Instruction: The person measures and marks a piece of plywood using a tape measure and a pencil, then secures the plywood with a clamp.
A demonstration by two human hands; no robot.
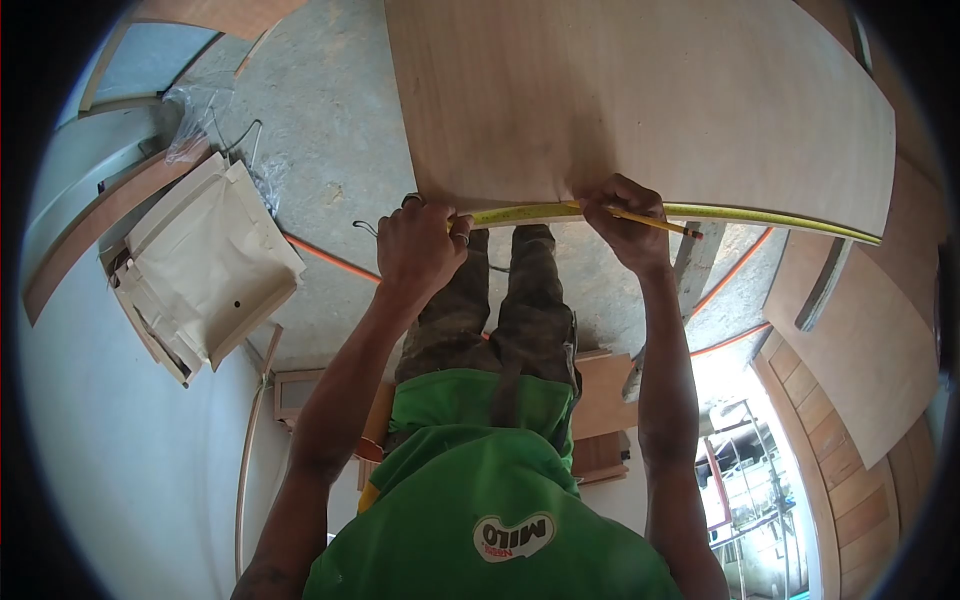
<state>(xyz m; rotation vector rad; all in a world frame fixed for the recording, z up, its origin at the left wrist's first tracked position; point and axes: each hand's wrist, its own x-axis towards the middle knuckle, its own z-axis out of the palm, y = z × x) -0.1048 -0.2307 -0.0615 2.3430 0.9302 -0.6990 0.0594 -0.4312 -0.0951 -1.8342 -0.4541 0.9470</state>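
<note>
A large plywood sheet [650, 100] lies in front of me, its near edge running across the view. Along that edge stretches a yellow tape measure [770, 214], reaching almost to the sheet's right corner. My left hand [420, 240], with rings on its fingers, is closed on the tape near the sheet's left corner. Further right, my right hand [630, 225] grips a yellow pencil [655, 221] between thumb and fingers. The pencil's point is at the sheet's near edge, over the tape, and its eraser end points right.
To the left sits a flattened tan cardboard piece [210, 265] with clear plastic [195, 110] behind it. An orange cord [330, 257] crosses the concrete floor [310, 140]. More wooden panels [850, 340] lean at the right, beside a bright opening.
</note>
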